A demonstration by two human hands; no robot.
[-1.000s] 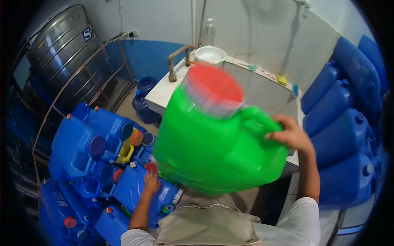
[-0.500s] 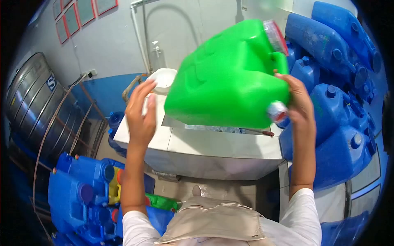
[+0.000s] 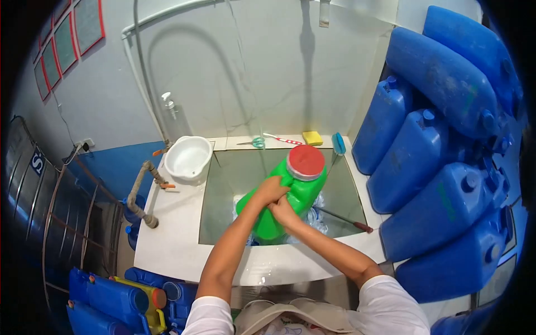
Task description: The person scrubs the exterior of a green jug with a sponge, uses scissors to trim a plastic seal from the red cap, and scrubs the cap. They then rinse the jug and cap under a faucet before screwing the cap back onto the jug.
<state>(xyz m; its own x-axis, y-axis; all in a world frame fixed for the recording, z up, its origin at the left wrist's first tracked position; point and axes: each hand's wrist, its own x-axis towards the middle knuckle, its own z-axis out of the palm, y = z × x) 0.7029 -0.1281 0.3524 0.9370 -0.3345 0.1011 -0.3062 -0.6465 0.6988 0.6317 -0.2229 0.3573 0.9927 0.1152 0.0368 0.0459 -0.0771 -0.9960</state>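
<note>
Left hand [image 3: 272, 190] and right hand [image 3: 286, 214] are clamped together on green plastic jerrycan [image 3: 304, 193] below red lid [image 3: 306, 161] | probably light, semi-rigid, slippery if wet | best gripped by handle [image 3: 287, 180]

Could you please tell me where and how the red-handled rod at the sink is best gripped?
Probably by its dark red handle, from the near right: that end lies at the sink's near right corner, while the thin rod slants inward toward the green jug. The left hand and right hand hold the jug.
</note>
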